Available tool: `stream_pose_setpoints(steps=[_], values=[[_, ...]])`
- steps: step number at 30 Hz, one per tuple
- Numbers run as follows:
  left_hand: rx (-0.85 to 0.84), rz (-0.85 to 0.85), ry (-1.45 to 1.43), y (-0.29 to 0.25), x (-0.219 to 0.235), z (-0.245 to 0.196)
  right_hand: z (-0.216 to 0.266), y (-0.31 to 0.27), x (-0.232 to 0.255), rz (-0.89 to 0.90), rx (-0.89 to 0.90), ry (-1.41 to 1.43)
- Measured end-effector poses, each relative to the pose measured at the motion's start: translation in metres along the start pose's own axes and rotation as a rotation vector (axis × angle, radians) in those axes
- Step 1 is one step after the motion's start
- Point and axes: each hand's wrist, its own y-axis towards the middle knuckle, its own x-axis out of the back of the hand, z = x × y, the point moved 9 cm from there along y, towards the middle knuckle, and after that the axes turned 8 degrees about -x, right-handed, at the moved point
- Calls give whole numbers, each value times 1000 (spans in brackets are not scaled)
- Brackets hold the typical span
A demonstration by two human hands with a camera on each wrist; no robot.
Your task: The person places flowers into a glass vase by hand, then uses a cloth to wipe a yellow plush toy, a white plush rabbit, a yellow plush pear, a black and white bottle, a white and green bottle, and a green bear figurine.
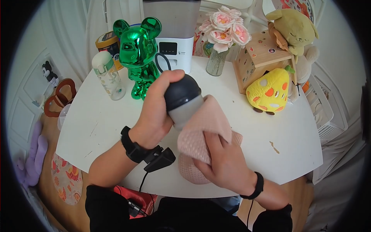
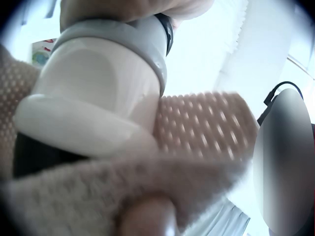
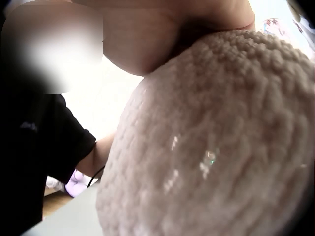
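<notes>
Presently, left hand (image 1: 154,106): you grip the dark-topped bottle (image 1: 184,102), fingers curled round it.
Right hand (image 1: 228,166): you hold the pink cloth (image 1: 195,141), fingers bent.
Bottle: head-view centre, cloth against it.

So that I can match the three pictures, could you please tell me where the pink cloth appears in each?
Head: the pink cloth is near the centre, against the bottle.
Left wrist: the pink cloth spans the bottom and flanks the bottle.
Right wrist: the pink cloth fills the centre and right.
Shared landmark: the bottle, visible in head and left wrist only.
</notes>
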Motion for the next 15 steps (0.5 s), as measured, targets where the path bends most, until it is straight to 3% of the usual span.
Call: stream_pose_setpoints(steps=[2, 4, 6, 8, 10, 12, 14, 15], values=[[-45, 4, 50, -2, 1, 5, -7, 19, -7, 36, -73, 59], [-91, 0, 95, -3, 2, 9, -5, 34, 9, -185, 58, 225], [-104, 61, 64, -6, -4, 12, -11, 46, 11, -128, 32, 384], [-112, 91, 84, -10, -11, 7, -23, 53, 1, 33, -84, 876], [-168, 165, 210, -11, -18, 0, -28, 45, -10, 22, -84, 905], [-137, 189, 216, -11, -18, 1, -28, 30, -5, -135, -46, 831], [-101, 212, 221, -12, -18, 1, -32, 11, -12, -107, -129, 909], [-89, 198, 160, -11, -18, -2, -33, 2, -20, -33, -133, 818]])
